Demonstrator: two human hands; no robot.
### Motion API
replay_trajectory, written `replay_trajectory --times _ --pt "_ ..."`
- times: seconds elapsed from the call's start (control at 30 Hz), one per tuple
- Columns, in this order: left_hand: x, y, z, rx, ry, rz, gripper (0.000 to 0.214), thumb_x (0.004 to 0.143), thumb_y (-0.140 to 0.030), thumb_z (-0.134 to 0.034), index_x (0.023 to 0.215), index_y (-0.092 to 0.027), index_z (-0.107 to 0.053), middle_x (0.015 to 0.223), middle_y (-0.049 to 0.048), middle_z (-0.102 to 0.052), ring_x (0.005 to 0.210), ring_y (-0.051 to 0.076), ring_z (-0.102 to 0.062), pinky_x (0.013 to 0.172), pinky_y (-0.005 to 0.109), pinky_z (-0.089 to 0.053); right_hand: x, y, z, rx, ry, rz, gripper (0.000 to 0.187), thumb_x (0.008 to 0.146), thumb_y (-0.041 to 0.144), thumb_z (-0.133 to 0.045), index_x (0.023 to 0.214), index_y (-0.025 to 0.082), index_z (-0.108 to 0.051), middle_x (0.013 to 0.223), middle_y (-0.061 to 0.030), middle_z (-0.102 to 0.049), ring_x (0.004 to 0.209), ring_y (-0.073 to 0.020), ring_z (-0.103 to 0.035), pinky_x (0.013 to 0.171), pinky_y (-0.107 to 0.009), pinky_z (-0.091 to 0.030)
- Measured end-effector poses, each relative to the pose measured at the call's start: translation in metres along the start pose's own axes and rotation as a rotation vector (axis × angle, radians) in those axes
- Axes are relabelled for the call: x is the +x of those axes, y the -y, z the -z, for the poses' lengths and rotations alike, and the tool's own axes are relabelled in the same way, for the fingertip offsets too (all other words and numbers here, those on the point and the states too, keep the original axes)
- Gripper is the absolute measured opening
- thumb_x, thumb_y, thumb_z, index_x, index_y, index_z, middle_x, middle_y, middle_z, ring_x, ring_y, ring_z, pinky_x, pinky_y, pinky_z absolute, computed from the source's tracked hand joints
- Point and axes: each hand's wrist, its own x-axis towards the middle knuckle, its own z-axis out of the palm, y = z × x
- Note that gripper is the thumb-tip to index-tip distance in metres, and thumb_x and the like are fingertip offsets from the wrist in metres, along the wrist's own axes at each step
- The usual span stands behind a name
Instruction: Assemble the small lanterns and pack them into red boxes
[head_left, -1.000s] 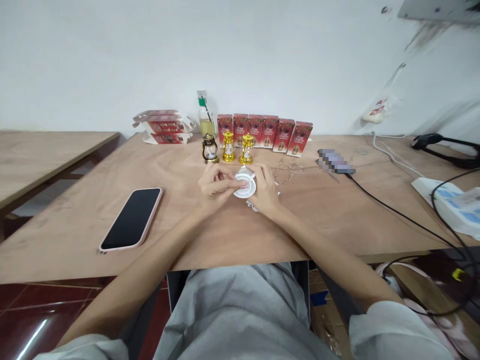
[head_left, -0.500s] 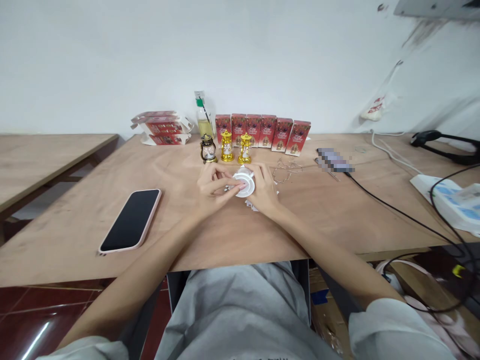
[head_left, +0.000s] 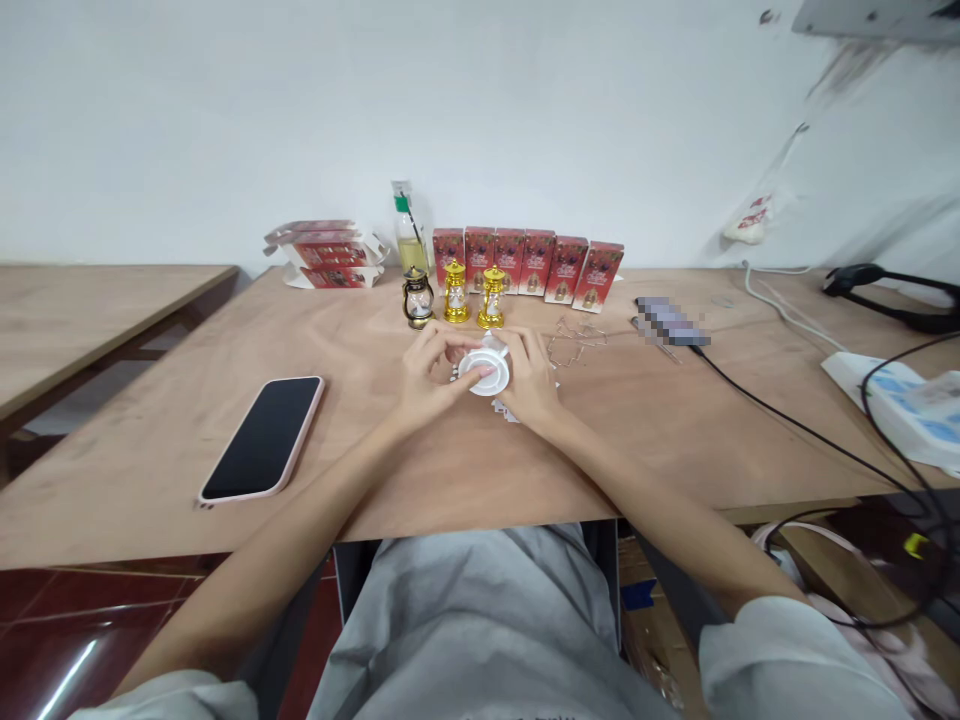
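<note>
Both hands meet over the middle of the table around a white round plastic piece (head_left: pixel 490 383), disc-shaped with a raised rim, its flat face toward me. My left hand (head_left: pixel 426 378) grips the left side, its thumb pressed on the face. Curled round the right side, my right hand (head_left: pixel 531 378) holds the piece; some of its fingers are hidden behind. Small white pieces (head_left: pixel 505 411) lie on the table just below. Beyond the hands stand a dark bronze mini lantern (head_left: pixel 418 300) and two gold ones, the left (head_left: pixel 455 295) and the right (head_left: pixel 491 300).
Several upright red boxes (head_left: pixel 537 265) line the wall, beside a green-capped bottle (head_left: pixel 409 240) and flattened red cartons (head_left: pixel 330 262). Bent wires (head_left: pixel 577 343) lie right of the hands. A black-screened phone (head_left: pixel 262 440) is at left; a cabled phone (head_left: pixel 671 320) and a power strip (head_left: pixel 892 405) are at right.
My left thumb stays on the white piece, while the left fingers have shifted from its front toward its far edge. The right hand has barely moved.
</note>
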Motion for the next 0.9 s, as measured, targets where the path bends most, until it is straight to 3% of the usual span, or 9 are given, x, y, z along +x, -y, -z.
replay_trajectory --times 0.13,0.3,0.4,0.5,0.7,0.77,0.9 --pt "-0.002 0.005 -0.003 -0.105 0.049 0.169 0.029 0.070 -0.034 -0.076 0.090 -0.018 -0.064 0.081 0.0018 -0.057 0.071 0.012 -0.049 0.066 0.025 -0.042 -0.001 -0.003 -0.002 -0.016 -0.021 0.041 0.041 0.080 0.022 -0.056 0.120 0.016 -0.050 0.112 -0.0137 -0.053 0.105 -0.0271 -0.051 0.088 -0.042 -0.048" --pt "-0.006 0.007 -0.011 -0.428 0.044 0.610 0.055 0.057 -0.037 -0.081 0.102 -0.019 -0.055 0.106 0.0061 -0.058 0.086 0.016 -0.056 0.073 0.028 -0.047 0.004 -0.009 -0.002 -0.055 -0.137 0.099 0.040 0.087 0.022 -0.049 0.127 0.017 -0.045 0.119 -0.0152 -0.051 0.112 -0.0280 -0.049 0.096 -0.047 -0.044" --pt "-0.009 0.001 -0.016 -0.686 0.187 0.831 0.058 0.057 -0.037 -0.081 0.104 -0.018 -0.053 0.103 0.0064 -0.061 0.094 0.022 -0.060 0.081 0.036 -0.050 0.006 -0.014 0.001 -0.098 -0.140 0.150 0.041 0.090 0.021 -0.045 0.131 0.018 -0.043 0.122 -0.0156 -0.051 0.116 -0.0285 -0.046 0.099 -0.049 -0.042" --pt "-0.012 -0.007 -0.020 -0.931 0.286 0.957 0.061 0.062 -0.035 -0.080 0.111 -0.019 -0.048 0.099 0.0062 -0.063 0.087 0.023 -0.066 0.082 0.044 -0.053 0.007 -0.016 0.003 -0.124 -0.092 0.194 0.043 0.092 0.022 -0.042 0.134 0.018 -0.041 0.125 -0.0155 -0.051 0.122 -0.0284 -0.044 0.101 -0.048 -0.042" --pt "-0.014 -0.006 -0.024 -0.916 0.024 1.015 0.044 0.069 -0.024 -0.075 0.102 -0.017 -0.048 0.097 0.0042 -0.062 0.078 0.017 -0.068 0.082 0.045 -0.055 0.010 -0.013 0.008 -0.086 0.171 0.350 0.055 0.089 0.009 -0.026 0.144 0.017 -0.027 0.140 -0.0123 -0.042 0.133 -0.0193 -0.036 0.106 -0.037 -0.039" --pt "-0.012 -0.003 -0.022 -0.873 -0.054 1.001 0.045 0.067 -0.018 -0.074 0.104 -0.017 -0.049 0.099 0.0037 -0.062 0.079 0.017 -0.068 0.086 0.044 -0.054 0.014 -0.014 0.010 -0.172 0.175 0.217 0.058 0.086 0.006 -0.026 0.143 0.016 -0.028 0.141 -0.0124 -0.041 0.131 -0.0193 -0.039 0.103 -0.034 -0.042" --pt "-0.008 0.001 -0.017 -0.842 -0.133 0.931 0.045 0.063 -0.015 -0.073 0.104 -0.019 -0.053 0.102 0.0035 -0.061 0.084 0.018 -0.068 0.088 0.043 -0.053 0.021 -0.034 0.017 -0.498 0.113 -0.329 0.047 0.088 0.018 -0.036 0.135 0.009 -0.039 0.138 -0.0218 -0.041 0.124 -0.0331 -0.044 0.094 -0.047 -0.044"
